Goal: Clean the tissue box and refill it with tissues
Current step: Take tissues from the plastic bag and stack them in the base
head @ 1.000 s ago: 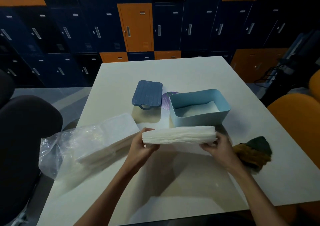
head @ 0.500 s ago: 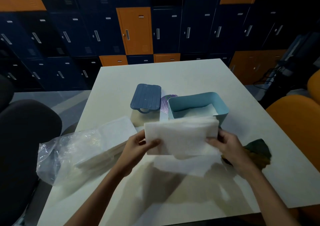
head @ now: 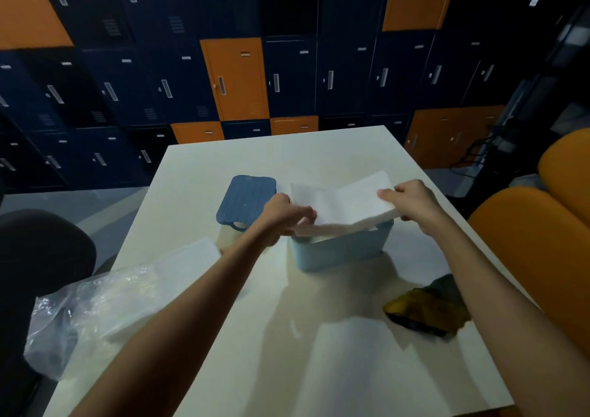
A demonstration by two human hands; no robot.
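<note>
Clear plastic wrap (head: 95,301) holding leftover tissues lies on the desk (head: 255,368), well to the left of the tissue box (head: 341,250) and nearer the person. Just left of the box, a little beyond it, sits the dark blue lid (head: 245,198), taken off.

The left hand (head: 284,215) grips the left end of the white tissue stack (head: 344,201), its fingers (head: 303,214) curled onto it above the box's left rim. The stack hangs directly over the box's open top, its long axis running left to right in line with the box's long side. Its near edge dips to the rim and its far edge tilts up.

The right hand (head: 412,201) clasps the stack's right end above the box's right rim. Neither hand is nearer, since each has one end. The coming move looks to be straight down, levelling the stack so it clears the walls.

Right of the box, towards the person, lies a crumpled dark cloth (head: 424,308).
</note>
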